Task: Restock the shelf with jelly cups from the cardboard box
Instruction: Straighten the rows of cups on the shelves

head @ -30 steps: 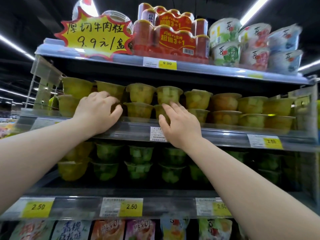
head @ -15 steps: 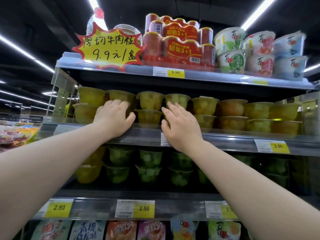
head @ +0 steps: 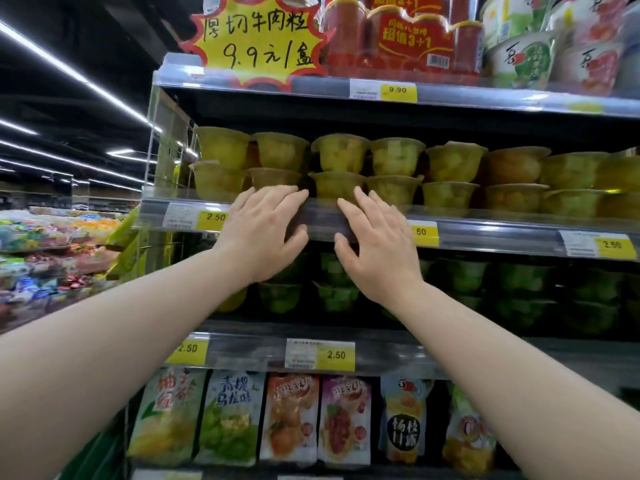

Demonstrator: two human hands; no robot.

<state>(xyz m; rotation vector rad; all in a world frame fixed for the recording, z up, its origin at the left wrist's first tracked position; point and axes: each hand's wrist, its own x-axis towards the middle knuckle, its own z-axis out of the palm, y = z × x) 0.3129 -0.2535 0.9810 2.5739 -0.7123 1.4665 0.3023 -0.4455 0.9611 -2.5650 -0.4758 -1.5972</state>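
Note:
Yellow jelly cups [head: 341, 157] stand two high in a row along the middle shelf [head: 485, 232], behind its clear front rail. My left hand [head: 263, 233] and my right hand [head: 377, 244] are side by side in front of that rail, fingers straight and spread, fingertips at the rail's top edge just below the lower cups. Neither hand holds anything. Green jelly cups [head: 460, 275] fill the shelf below, partly hidden by my hands. The cardboard box is out of view.
The top shelf carries red can packs [head: 401, 32], white bowls [head: 526, 53] and a yellow star price sign [head: 256, 39]. Snack pouches [head: 294, 417] hang under the lowest rail. A clear end panel [head: 169, 161] closes the shelf's left side; a candy display [head: 52, 251] lies at far left.
Both hands have drawn back from the lower cups to the shelf's front rail, fingers now straight. The view has moved closer and shifted, so the shelf sits further right.

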